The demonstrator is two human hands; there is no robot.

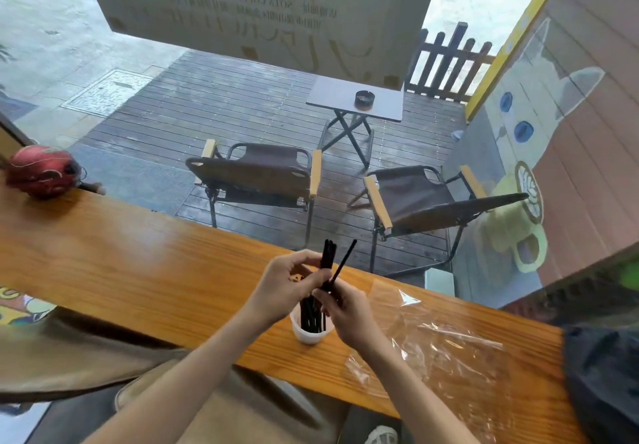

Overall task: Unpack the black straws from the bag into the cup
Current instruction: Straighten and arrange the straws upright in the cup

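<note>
A small white cup (308,335) stands on the wooden counter (138,271) near its front edge. Several black straws (313,315) stand upright in it, their tops rising past my hands to about the counter's far edge. My left hand (285,283) wraps around the bundle from the left. My right hand (345,309) pinches the straws from the right, and one straw (344,262) leans out to the upper right. The clear plastic bag (439,343) lies flat and crumpled on the counter to the right of the cup.
A red helmet (41,170) rests at the counter's far left. A dark bag (601,385) sits at the right end. Behind the window are two folding chairs (256,174) and a small table with an ashtray (364,98).
</note>
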